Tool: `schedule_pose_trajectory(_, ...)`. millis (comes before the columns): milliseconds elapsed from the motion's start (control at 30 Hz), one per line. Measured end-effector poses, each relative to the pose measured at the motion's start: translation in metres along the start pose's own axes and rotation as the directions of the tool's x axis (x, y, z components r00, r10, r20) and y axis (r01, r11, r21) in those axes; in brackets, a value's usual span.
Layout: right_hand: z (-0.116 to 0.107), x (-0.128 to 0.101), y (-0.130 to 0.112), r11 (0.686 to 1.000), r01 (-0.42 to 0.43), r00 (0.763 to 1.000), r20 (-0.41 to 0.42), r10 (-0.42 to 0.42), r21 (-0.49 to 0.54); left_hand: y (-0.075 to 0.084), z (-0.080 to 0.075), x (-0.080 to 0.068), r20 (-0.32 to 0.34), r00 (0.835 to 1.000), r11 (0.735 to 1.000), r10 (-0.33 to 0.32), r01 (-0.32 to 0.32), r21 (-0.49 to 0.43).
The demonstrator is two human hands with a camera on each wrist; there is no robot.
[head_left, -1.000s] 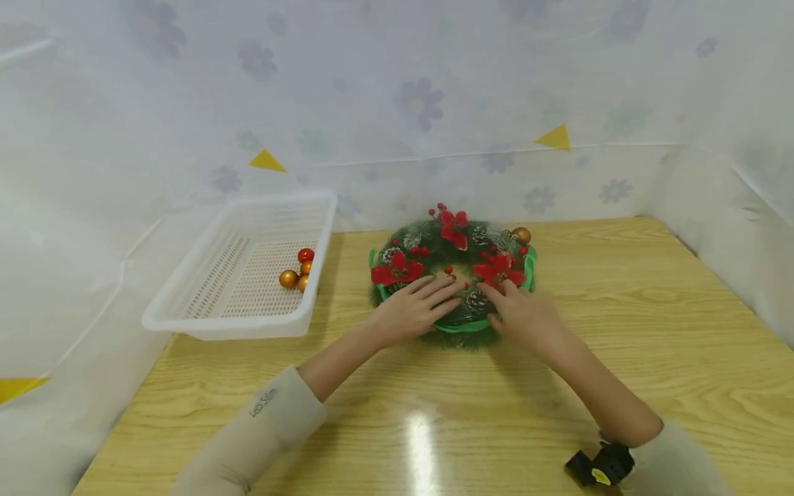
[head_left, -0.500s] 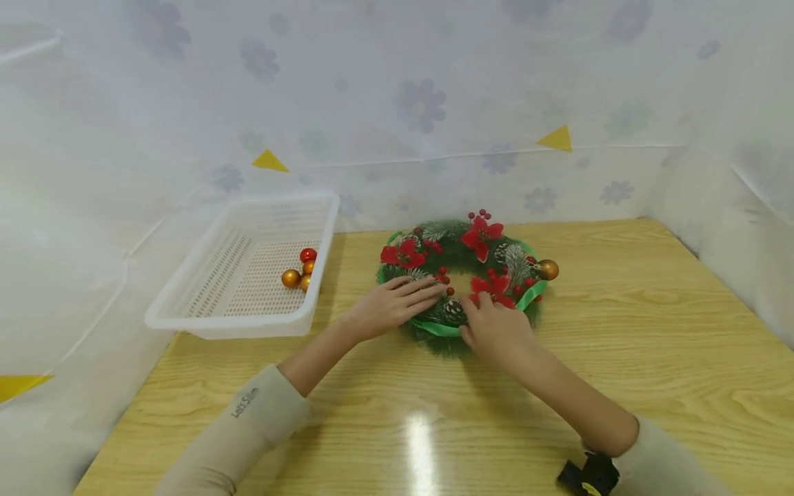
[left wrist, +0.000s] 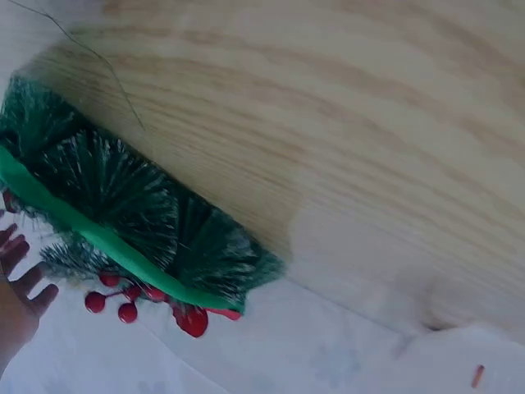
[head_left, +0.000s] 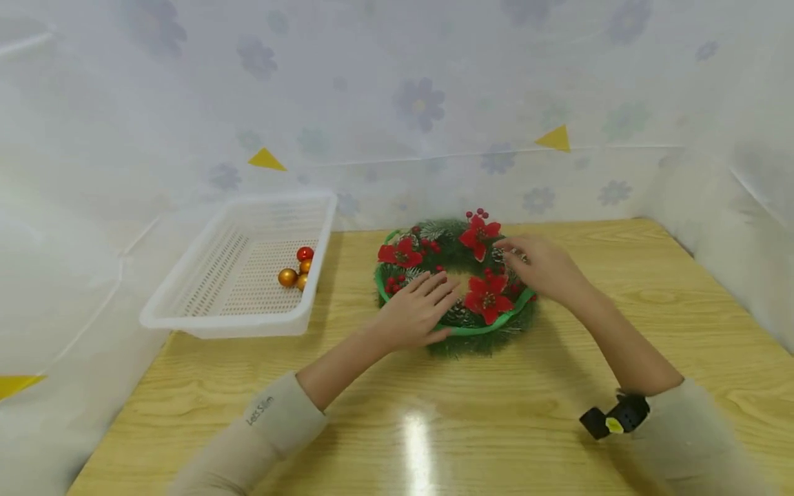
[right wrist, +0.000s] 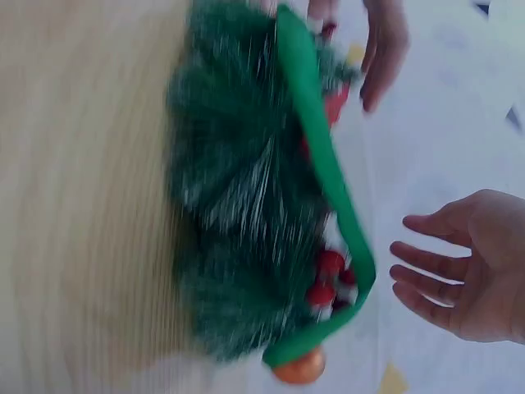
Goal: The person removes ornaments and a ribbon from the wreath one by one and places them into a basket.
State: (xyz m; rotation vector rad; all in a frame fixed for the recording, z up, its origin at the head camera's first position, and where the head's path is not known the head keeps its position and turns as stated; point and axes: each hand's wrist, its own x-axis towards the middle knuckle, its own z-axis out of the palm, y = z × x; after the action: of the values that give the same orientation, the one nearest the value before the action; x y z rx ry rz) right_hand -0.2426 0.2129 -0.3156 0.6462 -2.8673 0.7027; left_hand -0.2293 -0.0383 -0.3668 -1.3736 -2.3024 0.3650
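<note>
Resting flat, fingers spread, left hand (head_left: pixel 414 313) on near-left rim of wreath (head_left: pixel 455 286); right hand (head_left: pixel 541 267) relaxed, fingers loosely extended, touching far-right rim; wreath lying on surface (head_left: pixel 620 331) between both.

left hand (head_left: pixel 417 311): palm down, fingers straight and spread | right hand (head_left: pixel 541 267): raised, fingers loosely extended

A white basket (head_left: pixel 205 303) is sitting on the wooden table (head_left: pixel 620 331), holding small baubles (head_left: pixel 296 269)
</note>
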Motion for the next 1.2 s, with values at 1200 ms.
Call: schedule_pose_trajectory(1200,0.004,0.007,0.082,0.990,0.089,0.961,0.252,-0.114,0.108,-0.009,0.023,-0.011,0.079,0.992,0.988,0.102,-0.111,0.110)
